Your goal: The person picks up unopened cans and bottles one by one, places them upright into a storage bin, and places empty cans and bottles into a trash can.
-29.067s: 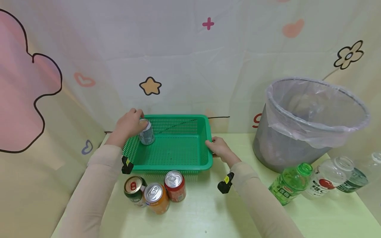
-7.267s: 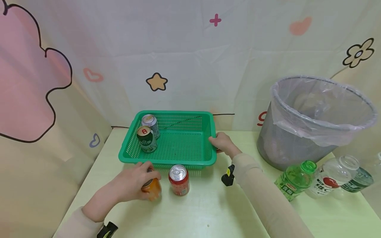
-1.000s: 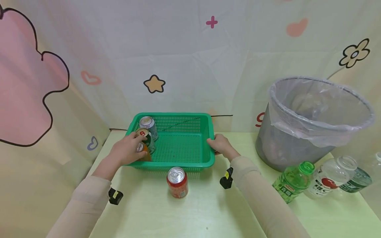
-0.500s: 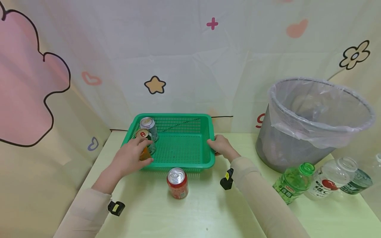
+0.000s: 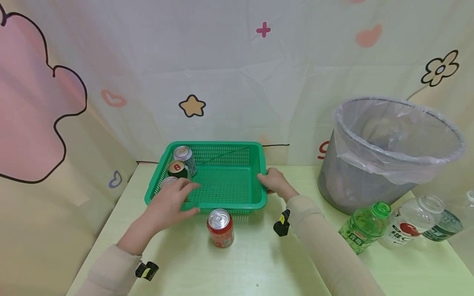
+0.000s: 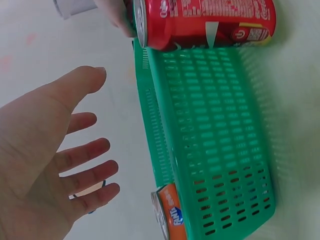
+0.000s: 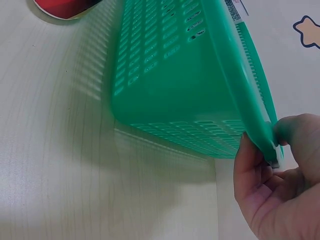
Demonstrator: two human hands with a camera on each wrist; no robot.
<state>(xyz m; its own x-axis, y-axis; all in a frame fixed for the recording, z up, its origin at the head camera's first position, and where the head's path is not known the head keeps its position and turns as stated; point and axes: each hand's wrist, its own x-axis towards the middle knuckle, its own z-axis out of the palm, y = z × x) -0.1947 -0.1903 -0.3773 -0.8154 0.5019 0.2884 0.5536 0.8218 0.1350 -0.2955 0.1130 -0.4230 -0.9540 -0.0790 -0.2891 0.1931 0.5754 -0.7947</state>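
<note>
My left hand (image 5: 167, 206) hovers over the front left of the green basket (image 5: 226, 205), fingers spread and holding nothing. Along the basket's left end stand a silver can (image 5: 184, 154), a dark green can (image 5: 178, 168) and an orange Fanta can (image 6: 172, 212), which my left hand partly covers in the head view. At the basket's right end, my right hand (image 5: 274, 181) grips the rim between thumb and curled fingers. A red soda can (image 5: 221, 230) stands upright on the table, just in front of the basket.
A grey mesh bin (image 5: 338, 176) with a clear liner stands at the back right. In front of it are a green bottle (image 5: 364, 228), a clear bottle with a red-marked label (image 5: 409, 222) and another clear bottle (image 5: 446, 222). A patterned curtain (image 5: 229, 82) hangs behind.
Over the last second, my left hand has let go of the orange can inside the basket, opened, and drawn back toward the front right. My right hand has stayed on the rim.
</note>
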